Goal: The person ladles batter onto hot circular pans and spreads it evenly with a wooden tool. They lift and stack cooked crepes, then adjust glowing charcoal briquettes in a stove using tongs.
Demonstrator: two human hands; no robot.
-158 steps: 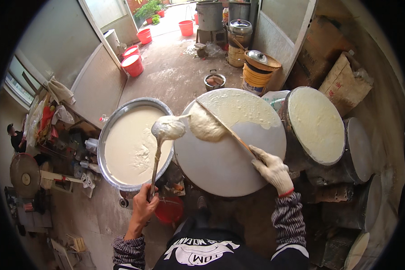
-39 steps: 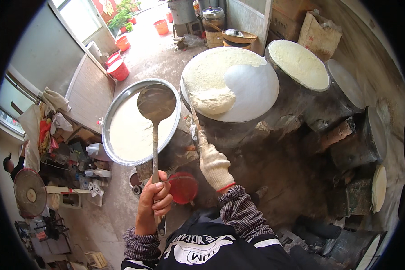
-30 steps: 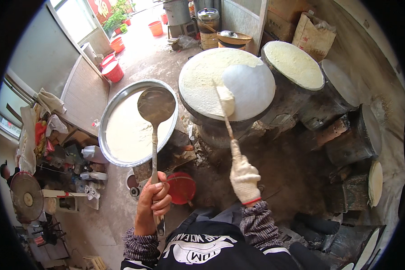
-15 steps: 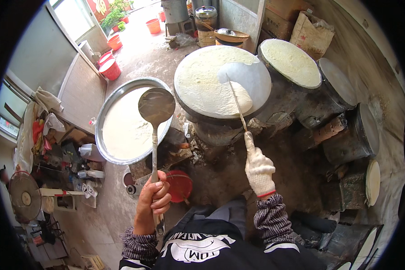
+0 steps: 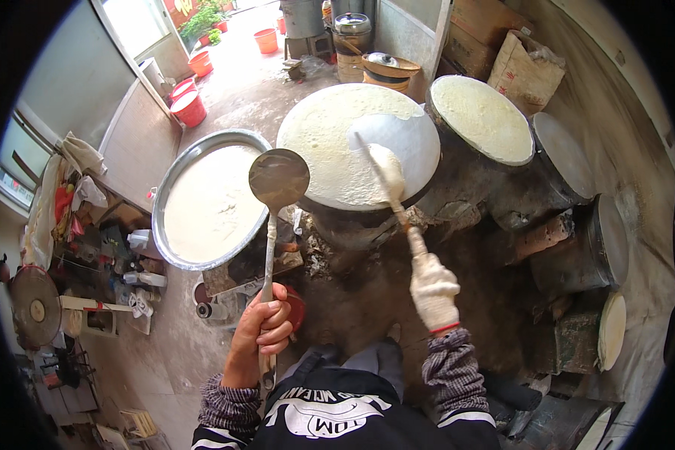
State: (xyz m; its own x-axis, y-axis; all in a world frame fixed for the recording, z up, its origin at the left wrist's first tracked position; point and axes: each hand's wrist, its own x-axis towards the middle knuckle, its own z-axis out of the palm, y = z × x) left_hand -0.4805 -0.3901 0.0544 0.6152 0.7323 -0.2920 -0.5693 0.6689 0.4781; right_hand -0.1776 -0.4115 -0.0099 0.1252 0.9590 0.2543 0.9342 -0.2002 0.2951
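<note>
Head view: bare left hand [image 5: 259, 337] closed around the long-handled metal ladle [image 5: 277, 178], its bowl over the wide steel batter basin [image 5: 174, 180]. White-gloved right hand [image 5: 433, 291] grips the wooden spreader [image 5: 388, 180], its blade resting on the round grey griddle [image 5: 420, 135], batter-coated.

this is a rough working kitchen for making thin flatbreads in bulk, more a small food workshop than a home. a row of round griddles [image 5: 360, 142] sits on sooty stoves [image 5: 495, 202], two of them spread with pale batter, beside a wide metal basin [image 5: 206, 199] full of the same batter. the bare concrete floor [image 5: 255, 97], red buckets [image 5: 189, 109], lidded pots [image 5: 352, 22], cardboard boxes [image 5: 525, 71] against the wall and a cluttered shelf [image 5: 105, 247] of bottles and rags all show it.
</note>
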